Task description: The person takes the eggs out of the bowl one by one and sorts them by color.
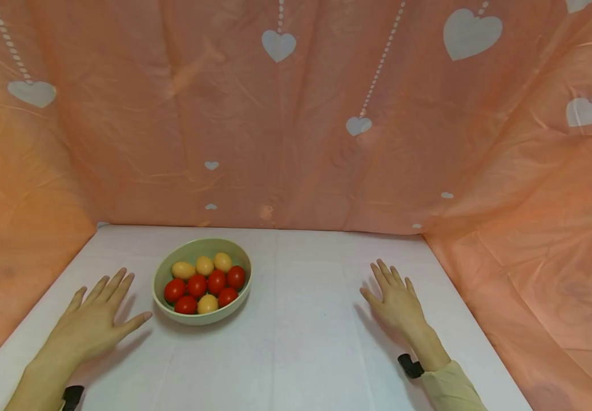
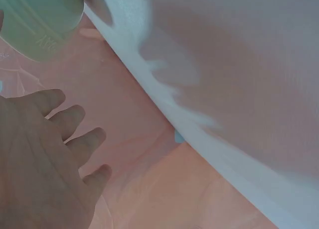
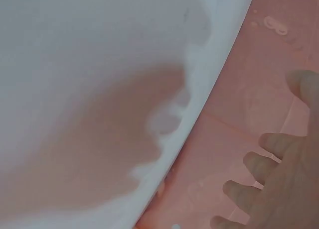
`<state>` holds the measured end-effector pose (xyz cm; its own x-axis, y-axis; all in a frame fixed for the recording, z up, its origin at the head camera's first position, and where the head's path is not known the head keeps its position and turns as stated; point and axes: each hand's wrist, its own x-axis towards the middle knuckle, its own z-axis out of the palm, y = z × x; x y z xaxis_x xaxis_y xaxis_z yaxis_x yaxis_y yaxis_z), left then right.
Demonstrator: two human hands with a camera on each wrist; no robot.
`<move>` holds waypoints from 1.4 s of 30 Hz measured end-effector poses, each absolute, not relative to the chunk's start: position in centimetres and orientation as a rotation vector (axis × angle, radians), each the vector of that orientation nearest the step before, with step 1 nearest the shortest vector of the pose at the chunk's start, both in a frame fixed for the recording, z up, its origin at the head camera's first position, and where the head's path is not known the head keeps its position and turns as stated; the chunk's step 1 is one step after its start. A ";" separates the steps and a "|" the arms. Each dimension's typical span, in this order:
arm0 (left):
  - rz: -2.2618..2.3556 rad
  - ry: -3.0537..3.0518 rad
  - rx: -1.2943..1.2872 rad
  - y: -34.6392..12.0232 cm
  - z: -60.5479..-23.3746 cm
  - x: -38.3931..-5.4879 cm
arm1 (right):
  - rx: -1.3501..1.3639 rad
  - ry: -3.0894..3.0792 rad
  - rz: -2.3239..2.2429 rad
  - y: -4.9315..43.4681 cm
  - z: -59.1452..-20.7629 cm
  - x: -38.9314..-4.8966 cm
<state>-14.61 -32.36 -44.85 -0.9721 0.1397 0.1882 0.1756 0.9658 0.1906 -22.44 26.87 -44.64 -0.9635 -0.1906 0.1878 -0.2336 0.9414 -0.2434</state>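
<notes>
A pale green bowl (image 1: 200,318) stands on the left part of the white table. Inside lie several red tomatoes (image 1: 197,285) and several yellow egg-shaped fruits (image 1: 205,265), which look like small yellow tomatoes. Left of the bowl, my left hand (image 1: 90,325) hovers over the table with its fingers spread, the thumb close to the bowl's rim but apart from it. My right hand (image 1: 395,302) is held out above the table's right side, fingers straight, holding nothing. Part of the bowl (image 2: 45,20) shows at the top of the left wrist view, beyond the left hand (image 2: 40,149).
The white table (image 1: 301,342) is enclosed at the back and both sides by an orange-pink curtain (image 1: 254,114) printed with white hearts. Each wrist wears a black strap, such as the right strap (image 1: 410,366). Both hands cast shadows on the tabletop.
</notes>
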 end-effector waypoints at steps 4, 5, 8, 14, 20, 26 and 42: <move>-0.311 -2.900 -0.263 -32.2 -44.8 -14.6 | 0.352 -2.913 0.414 26.2 -44.4 -22.8; -0.307 -2.885 -0.272 -32.2 -44.8 -14.6 | 0.363 -2.904 0.418 25.9 -44.3 -22.9; -0.300 -2.834 -0.302 -32.1 -44.8 -14.7 | 0.402 -2.864 0.430 25.2 -44.0 -23.1; -0.297 -2.786 -0.339 -31.9 -44.5 -14.8 | 0.485 -2.793 0.460 23.5 -43.3 -23.7; -0.305 -2.771 -0.359 -31.4 -44.3 -15.2 | 0.556 -2.737 0.513 21.7 -42.7 -24.1; -0.335 -2.771 -0.374 -30.8 -44.1 -15.6 | 0.638 -2.698 0.567 19.6 -42.3 -24.5; -0.335 -2.810 -0.379 -29.5 -43.8 -16.1 | 0.924 -2.637 0.636 12.4 -41.6 -25.2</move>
